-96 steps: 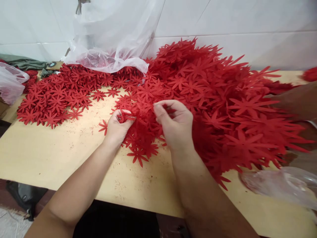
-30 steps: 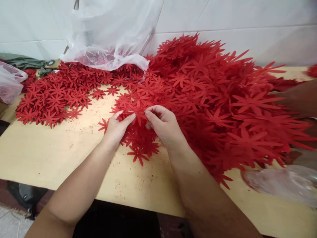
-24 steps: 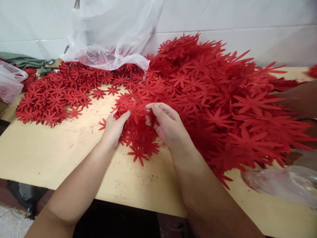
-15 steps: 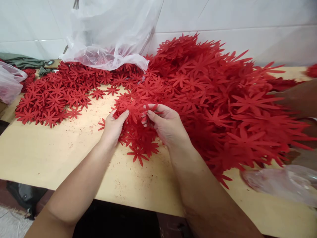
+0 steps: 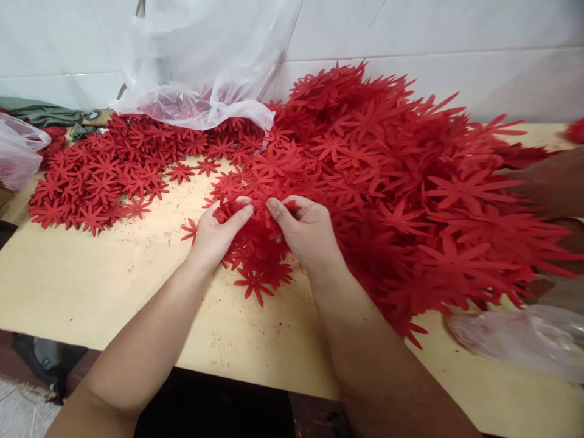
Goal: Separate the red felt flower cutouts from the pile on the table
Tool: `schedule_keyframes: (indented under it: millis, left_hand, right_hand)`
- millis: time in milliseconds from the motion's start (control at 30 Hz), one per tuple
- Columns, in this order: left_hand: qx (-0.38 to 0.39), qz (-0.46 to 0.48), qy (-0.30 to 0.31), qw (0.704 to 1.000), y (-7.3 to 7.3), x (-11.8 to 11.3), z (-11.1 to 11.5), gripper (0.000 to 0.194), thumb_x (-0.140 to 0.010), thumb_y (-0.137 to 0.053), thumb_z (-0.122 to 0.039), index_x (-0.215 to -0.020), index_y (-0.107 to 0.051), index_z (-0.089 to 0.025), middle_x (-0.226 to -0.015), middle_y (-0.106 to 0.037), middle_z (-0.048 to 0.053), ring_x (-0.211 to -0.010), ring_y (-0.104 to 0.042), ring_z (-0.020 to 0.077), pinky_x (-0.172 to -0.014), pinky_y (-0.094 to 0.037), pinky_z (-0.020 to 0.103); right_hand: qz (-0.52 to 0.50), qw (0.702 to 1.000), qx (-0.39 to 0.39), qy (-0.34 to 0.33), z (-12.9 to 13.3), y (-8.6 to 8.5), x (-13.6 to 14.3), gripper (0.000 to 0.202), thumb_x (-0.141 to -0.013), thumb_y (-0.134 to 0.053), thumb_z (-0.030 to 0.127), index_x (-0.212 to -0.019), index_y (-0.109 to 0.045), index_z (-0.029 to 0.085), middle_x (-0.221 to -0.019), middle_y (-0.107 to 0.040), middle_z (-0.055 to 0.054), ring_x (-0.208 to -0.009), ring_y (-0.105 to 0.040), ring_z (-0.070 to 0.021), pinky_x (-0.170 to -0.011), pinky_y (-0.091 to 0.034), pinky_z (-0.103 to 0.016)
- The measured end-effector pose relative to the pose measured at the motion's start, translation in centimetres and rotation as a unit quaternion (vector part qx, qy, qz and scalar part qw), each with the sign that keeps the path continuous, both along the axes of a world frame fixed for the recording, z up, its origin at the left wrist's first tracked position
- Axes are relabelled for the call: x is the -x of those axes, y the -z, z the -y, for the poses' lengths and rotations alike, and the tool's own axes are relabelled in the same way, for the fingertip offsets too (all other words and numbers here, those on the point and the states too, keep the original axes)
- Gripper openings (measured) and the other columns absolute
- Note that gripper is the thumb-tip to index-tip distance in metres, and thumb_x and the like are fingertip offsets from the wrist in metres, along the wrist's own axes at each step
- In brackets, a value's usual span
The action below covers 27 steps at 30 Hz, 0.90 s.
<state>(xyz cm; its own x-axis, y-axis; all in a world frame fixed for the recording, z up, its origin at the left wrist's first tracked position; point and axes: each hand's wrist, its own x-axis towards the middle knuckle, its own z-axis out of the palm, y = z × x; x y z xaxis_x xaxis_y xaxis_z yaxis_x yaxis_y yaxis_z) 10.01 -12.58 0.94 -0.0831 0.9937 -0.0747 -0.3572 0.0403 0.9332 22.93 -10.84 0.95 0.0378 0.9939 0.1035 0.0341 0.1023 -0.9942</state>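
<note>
Between my two hands is a red flower-shaped cutout (image 5: 259, 210) with long narrow petals. My left hand (image 5: 219, 231) pinches its left side between thumb and fingers. On the other side my right hand (image 5: 308, 231) is closed on it, thumb pressed against the bent fingers. The petals look bunched, and the fingertips partly hide them. Below the hands lies a small heap of the same red cutouts (image 5: 255, 285). A large pile of red cutouts (image 5: 387, 182) rises right behind and beside my right hand.
A flatter spread of red cutouts (image 5: 98, 176) lies at the left of the pale wooden table (image 5: 128, 298). A clear plastic bag (image 5: 205, 67) stands against the tiled wall (image 5: 410, 79). More plastic (image 5: 520, 340) lies at the right, another bag (image 5: 20, 149) at far left.
My hands have come closer together, the left one shifting right. The cutout, spread flatter before, now looks bunched between the fingers.
</note>
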Motion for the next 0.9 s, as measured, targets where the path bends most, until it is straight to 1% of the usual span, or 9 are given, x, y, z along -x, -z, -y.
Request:
schedule_keyframes:
  millis: [67, 167, 333, 433, 500, 567, 633, 767, 900]
  left_hand:
    - [0.005, 0.005, 0.023, 1.0, 0.0, -0.2, 0.2, 0.033, -0.057, -0.079, -0.037, -0.081, -0.067, -0.018, -0.081, -0.071, 0.002, -0.08, -0.065, 0.0165, -0.083, -0.05, 0.035]
    - [0.011, 0.002, 0.002, 1.0, 0.2, -0.2, 0.1, 0.032, -0.057, -0.079, -0.037, -0.078, -0.067, -0.017, -0.081, -0.072, 0.004, -0.075, -0.065, 0.0166, -0.079, -0.051, 0.035]
    - [0.029, 0.021, -0.053, 0.998, 0.6, 0.3, -0.6, 0.031, -0.058, -0.08, -0.036, -0.078, -0.066, -0.017, -0.075, -0.07, 0.002, -0.076, -0.065, 0.0171, -0.078, -0.05, 0.034]
    - [0.02, 0.027, -0.03, 0.999, 0.5, 0.4, -0.6, 0.032, -0.059, -0.08, -0.037, -0.079, -0.065, -0.018, -0.076, -0.069, 0.002, -0.081, -0.065, 0.0184, -0.078, -0.049, 0.032]
    - [0.027, 0.036, 0.0, 0.999, 0.5, 0.5, -0.6, 0.032, -0.063, -0.077, -0.041, -0.083, -0.065, -0.019, -0.08, -0.07, 0.003, -0.085, -0.064, 0.0189, -0.075, -0.048, 0.031]
    - [0.052, 0.054, 0.022, 0.997, 0.4, 0.5, -0.6, 0.032, -0.069, -0.07, -0.046, -0.087, -0.065, -0.02, -0.084, -0.07, 0.002, -0.085, -0.064, 0.0189, -0.071, -0.047, 0.029]
    - [0.069, 0.076, 0.035, 0.994, 0.4, 0.6, -0.5, 0.033, -0.074, -0.064, -0.049, -0.092, -0.065, -0.021, -0.09, -0.071, 0.002, -0.088, -0.064, 0.019, -0.068, -0.046, 0.028]
    - [0.065, 0.118, 0.053, 0.989, 0.1, 0.4, -0.3, 0.033, -0.079, -0.058, -0.049, -0.095, -0.065, -0.021, -0.096, -0.071, 0.003, -0.096, -0.063, 0.0198, -0.075, -0.048, 0.029]
    - [0.081, 0.129, 0.092, 0.984, -0.1, 0.2, -0.1, 0.03, -0.081, -0.056, -0.044, -0.091, -0.067, -0.018, -0.09, -0.071, 0.005, -0.097, -0.063, 0.0203, -0.081, -0.049, 0.032]
  right_hand:
    - [0.012, 0.999, -0.006, -0.041, 0.3, 0.0, 0.4, 0.053, -0.06, -0.065, 0.069, -0.054, -0.047, 0.019, -0.045, -0.04, 0.006, -0.04, -0.036, -0.0055, -0.037, -0.032, -0.022]
    - [0.013, 0.998, -0.008, -0.055, 0.4, 0.2, 0.5, 0.057, -0.067, -0.054, 0.074, -0.054, -0.043, 0.02, -0.045, -0.039, 0.005, -0.039, -0.038, -0.0068, -0.038, -0.034, -0.023]
    - [0.081, 0.992, -0.062, 0.078, -0.8, 1.1, -1.2, 0.053, -0.08, -0.042, 0.069, -0.059, -0.051, 0.021, -0.048, -0.041, 0.003, -0.042, -0.039, -0.0094, -0.042, -0.035, -0.026]
    - [0.192, 0.959, -0.141, 0.155, -1.8, 1.8, -2.5, 0.047, -0.084, -0.043, 0.062, -0.071, -0.062, 0.021, -0.066, -0.054, -0.004, -0.068, -0.056, -0.0175, -0.067, -0.048, -0.037]
    - [0.272, 0.92, -0.2, 0.199, -1.8, 1.9, -2.8, 0.041, -0.084, -0.047, 0.057, -0.082, -0.068, 0.022, -0.088, -0.06, -0.009, -0.094, -0.057, -0.0245, -0.088, -0.044, -0.048]
    - [0.314, 0.891, -0.247, 0.216, -1.4, 1.7, -2.3, 0.035, -0.084, -0.05, 0.052, -0.09, -0.069, 0.023, -0.104, -0.059, -0.011, -0.109, -0.052, -0.0283, -0.098, -0.037, -0.054]
    - [0.316, 0.886, -0.285, 0.182, -0.5, 1.3, -1.2, 0.028, -0.084, -0.054, 0.046, -0.095, -0.068, 0.024, -0.107, -0.059, -0.011, -0.11, -0.052, -0.0277, -0.099, -0.037, -0.052]
    - [0.285, 0.904, -0.314, 0.042, 0.7, 1.3, 0.9, 0.026, -0.08, -0.062, 0.039, -0.1, -0.063, 0.023, -0.098, -0.062, -0.009, -0.097, -0.058, -0.0235, -0.089, -0.048, -0.044]
    - [0.273, 0.927, -0.257, 0.031, 0.4, 2.0, 1.1, 0.017, -0.08, -0.058, 0.027, -0.096, -0.061, 0.021, -0.09, -0.061, -0.006, -0.084, -0.059, -0.02, -0.079, -0.051, -0.039]
